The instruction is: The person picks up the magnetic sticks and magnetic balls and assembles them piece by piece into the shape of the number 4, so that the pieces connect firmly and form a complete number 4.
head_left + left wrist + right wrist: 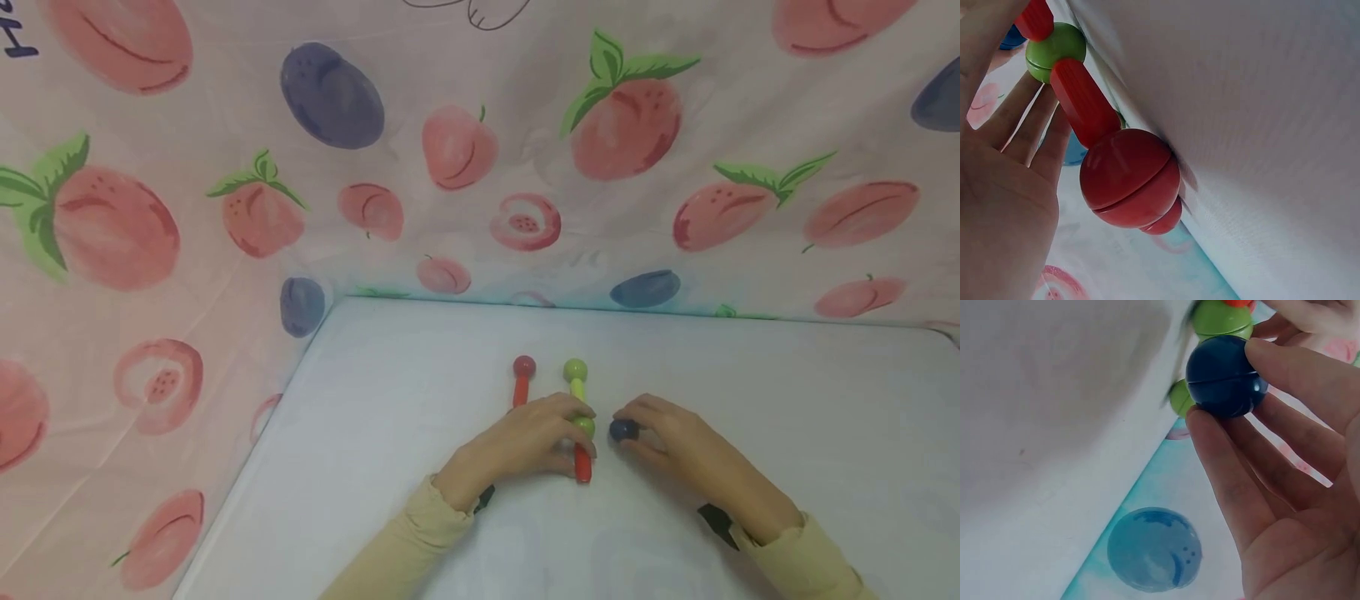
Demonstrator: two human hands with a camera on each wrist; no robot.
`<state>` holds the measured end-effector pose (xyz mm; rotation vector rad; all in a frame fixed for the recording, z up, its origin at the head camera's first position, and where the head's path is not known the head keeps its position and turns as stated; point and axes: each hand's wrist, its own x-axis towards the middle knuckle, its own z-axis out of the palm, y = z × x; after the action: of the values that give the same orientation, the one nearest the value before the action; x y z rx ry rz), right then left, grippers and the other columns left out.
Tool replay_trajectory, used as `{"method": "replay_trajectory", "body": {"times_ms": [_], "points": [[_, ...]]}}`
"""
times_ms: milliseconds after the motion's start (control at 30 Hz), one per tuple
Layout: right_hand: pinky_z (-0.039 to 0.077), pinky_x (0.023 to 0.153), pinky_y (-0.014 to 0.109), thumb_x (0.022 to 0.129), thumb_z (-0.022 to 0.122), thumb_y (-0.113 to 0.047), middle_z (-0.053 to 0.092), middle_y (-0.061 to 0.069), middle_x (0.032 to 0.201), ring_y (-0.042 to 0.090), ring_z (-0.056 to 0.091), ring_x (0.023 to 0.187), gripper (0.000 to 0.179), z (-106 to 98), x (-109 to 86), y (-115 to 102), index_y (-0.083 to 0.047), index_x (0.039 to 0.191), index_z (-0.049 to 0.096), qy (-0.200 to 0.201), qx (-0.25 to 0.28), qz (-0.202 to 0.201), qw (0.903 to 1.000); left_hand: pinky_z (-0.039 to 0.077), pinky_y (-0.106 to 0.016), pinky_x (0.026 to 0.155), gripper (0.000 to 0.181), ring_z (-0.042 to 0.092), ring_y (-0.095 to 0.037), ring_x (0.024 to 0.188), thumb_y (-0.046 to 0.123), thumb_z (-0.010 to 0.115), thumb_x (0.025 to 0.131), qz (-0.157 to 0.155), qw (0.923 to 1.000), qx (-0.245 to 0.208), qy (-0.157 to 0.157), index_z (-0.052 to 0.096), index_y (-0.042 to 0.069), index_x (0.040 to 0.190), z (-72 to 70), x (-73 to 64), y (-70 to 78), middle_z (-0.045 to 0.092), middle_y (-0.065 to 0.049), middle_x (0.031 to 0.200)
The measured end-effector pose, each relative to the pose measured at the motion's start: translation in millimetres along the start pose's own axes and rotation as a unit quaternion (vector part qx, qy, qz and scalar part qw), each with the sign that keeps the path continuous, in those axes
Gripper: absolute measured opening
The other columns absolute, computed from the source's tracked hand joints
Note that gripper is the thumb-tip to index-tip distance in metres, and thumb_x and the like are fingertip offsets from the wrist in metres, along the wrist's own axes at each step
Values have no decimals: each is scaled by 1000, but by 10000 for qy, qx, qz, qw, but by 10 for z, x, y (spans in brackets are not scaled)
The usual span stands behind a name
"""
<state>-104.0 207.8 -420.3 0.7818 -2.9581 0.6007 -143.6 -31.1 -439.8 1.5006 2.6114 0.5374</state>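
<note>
My left hand reaches over a joined piece of balls and rods, its thumb and fingers holding a green ball. A red rod sticks out from that ball toward me, and a lime rod runs away to another green ball. A red ball on a red rod looms close in the left wrist view, joined to the held green ball. Just to the right, my right hand pinches a dark blue ball between thumb and fingertips, close to the green one.
The white tabletop spreads around both hands. Behind and to the left stands a fruit-patterned cloth, meeting the table's back and left edges. Dark wrist straps show by the sleeves.
</note>
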Motion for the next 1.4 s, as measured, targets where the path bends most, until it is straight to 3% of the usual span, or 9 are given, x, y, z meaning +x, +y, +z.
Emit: {"method": "replay_trajectory", "body": {"times_ms": [667,967,1167,1400], "points": [[58,79,29,77,84,-14,64,-13,98,5,63,90,30,-100,-130,-188,-22,102,70,-479,189,-227,9984,34,-16,111,27,49,-9,129,31,82,81,-59,10000,16,-2,77,29,108,7,5,2,60,4,134],[58,79,26,79,83,-13,64,-16,100,3,64,94,29,-66,-171,-241,-23,102,70,-459,507,-686,9953,34,-15,110,28,49,-10,128,32,83,80,-34,10000,51,37,77,28,107,14,9,3,61,3,133],[58,79,26,81,81,-13,64,-16,101,3,63,95,26,-41,-165,-282,-24,103,71,-657,809,-623,9926,33,-16,111,29,49,-9,129,33,84,79,-35,10000,-33,26,77,29,108,17,12,-3,61,4,133],[58,79,26,80,82,-16,65,-15,101,2,63,94,27,16,-166,-327,-21,104,71,-699,800,-646,9922,34,-16,111,30,49,-9,130,33,83,80,-64,10000,-50,4,77,29,109,26,18,-13,61,4,134]]}}
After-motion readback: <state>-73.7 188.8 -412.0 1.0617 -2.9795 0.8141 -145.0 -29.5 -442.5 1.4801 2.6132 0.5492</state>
